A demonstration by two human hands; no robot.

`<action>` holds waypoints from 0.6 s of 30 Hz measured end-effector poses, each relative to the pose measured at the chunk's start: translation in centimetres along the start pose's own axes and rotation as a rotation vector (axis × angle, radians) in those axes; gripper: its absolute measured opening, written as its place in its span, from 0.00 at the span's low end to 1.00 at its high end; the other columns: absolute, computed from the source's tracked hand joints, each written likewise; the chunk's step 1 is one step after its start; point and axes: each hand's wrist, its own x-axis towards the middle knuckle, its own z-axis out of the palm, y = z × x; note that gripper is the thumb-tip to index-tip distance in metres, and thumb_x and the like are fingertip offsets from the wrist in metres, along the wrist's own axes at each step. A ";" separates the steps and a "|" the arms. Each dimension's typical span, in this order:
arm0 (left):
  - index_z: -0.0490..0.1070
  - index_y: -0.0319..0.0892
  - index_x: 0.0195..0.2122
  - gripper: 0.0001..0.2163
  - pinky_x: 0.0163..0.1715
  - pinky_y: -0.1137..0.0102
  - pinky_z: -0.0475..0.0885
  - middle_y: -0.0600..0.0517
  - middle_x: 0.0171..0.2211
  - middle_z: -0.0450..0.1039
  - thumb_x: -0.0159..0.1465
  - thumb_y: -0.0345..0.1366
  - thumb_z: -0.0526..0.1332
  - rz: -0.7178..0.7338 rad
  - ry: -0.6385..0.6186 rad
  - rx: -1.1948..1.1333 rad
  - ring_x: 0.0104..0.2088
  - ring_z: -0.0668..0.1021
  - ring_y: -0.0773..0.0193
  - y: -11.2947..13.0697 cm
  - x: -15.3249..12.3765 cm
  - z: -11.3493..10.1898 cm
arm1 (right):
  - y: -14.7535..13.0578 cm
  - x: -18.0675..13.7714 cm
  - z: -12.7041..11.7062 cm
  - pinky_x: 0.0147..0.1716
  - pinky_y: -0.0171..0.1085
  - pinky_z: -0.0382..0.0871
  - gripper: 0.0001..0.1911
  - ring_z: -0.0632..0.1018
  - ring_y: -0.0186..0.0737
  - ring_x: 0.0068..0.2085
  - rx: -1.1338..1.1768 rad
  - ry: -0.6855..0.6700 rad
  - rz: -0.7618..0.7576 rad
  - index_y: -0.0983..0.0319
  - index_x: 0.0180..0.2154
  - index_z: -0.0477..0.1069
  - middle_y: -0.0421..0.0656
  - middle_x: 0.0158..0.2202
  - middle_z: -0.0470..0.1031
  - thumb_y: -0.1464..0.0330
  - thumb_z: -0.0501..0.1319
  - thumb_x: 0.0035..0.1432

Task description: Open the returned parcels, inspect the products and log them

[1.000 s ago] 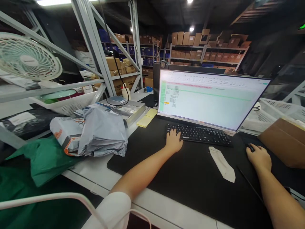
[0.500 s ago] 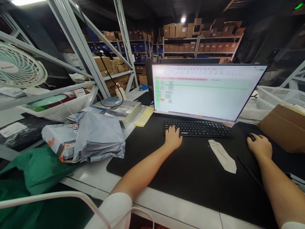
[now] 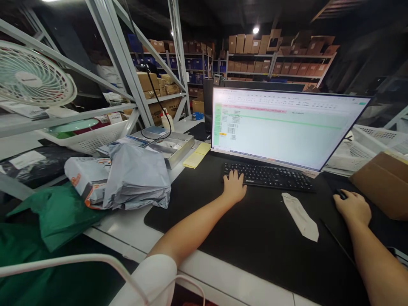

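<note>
My left hand rests with fingers spread on the left end of a black keyboard. Under my right hand is a black computer mouse, mostly covered by the palm and fingers that curl over it. Behind the keyboard stands a monitor lit with a spreadsheet, a green band running across one row. A crumpled white piece of paper or cloth lies on the black desk mat between my hands, with a thin dark stick beside it.
Grey plastic mailer bags are piled on the left, near a shallow grey box and yellow sticky notes. A cardboard box stands right of the mouse. A fan and metal frame rise at far left.
The whole view has shifted and tilted slightly, so things appear farther right. My left hand stays on the keyboard and my right hand stays on the mouse.
</note>
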 end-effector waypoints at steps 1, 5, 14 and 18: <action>0.61 0.42 0.71 0.29 0.64 0.44 0.61 0.39 0.73 0.55 0.72 0.47 0.54 -0.003 -0.002 0.004 0.72 0.58 0.42 0.0 0.0 0.0 | 0.0 0.0 0.1 0.56 0.55 0.73 0.33 0.74 0.64 0.59 -0.006 0.008 0.003 0.56 0.59 0.76 0.50 0.65 0.69 0.48 0.49 0.64; 0.61 0.42 0.71 0.29 0.65 0.45 0.60 0.39 0.74 0.54 0.72 0.48 0.53 -0.008 -0.006 0.014 0.72 0.58 0.43 0.0 -0.1 -0.1 | 0.2 0.0 0.3 0.57 0.54 0.72 0.34 0.74 0.63 0.59 -0.004 0.035 -0.007 0.58 0.61 0.75 0.52 0.65 0.69 0.49 0.48 0.65; 0.63 0.42 0.70 0.28 0.64 0.45 0.62 0.38 0.72 0.57 0.72 0.48 0.54 0.009 0.046 0.010 0.71 0.60 0.43 -0.2 -0.1 0.4 | 0.8 0.7 1.1 0.58 0.57 0.71 0.39 0.73 0.68 0.60 0.007 0.015 -0.013 0.60 0.62 0.75 0.54 0.65 0.68 0.44 0.45 0.65; 0.63 0.42 0.70 0.28 0.64 0.45 0.62 0.39 0.72 0.57 0.72 0.48 0.54 0.011 0.048 0.013 0.70 0.60 0.43 -0.2 -0.1 0.6 | 0.9 0.7 1.2 0.56 0.56 0.72 0.37 0.74 0.67 0.59 0.006 0.025 0.013 0.56 0.61 0.76 0.52 0.65 0.69 0.44 0.47 0.64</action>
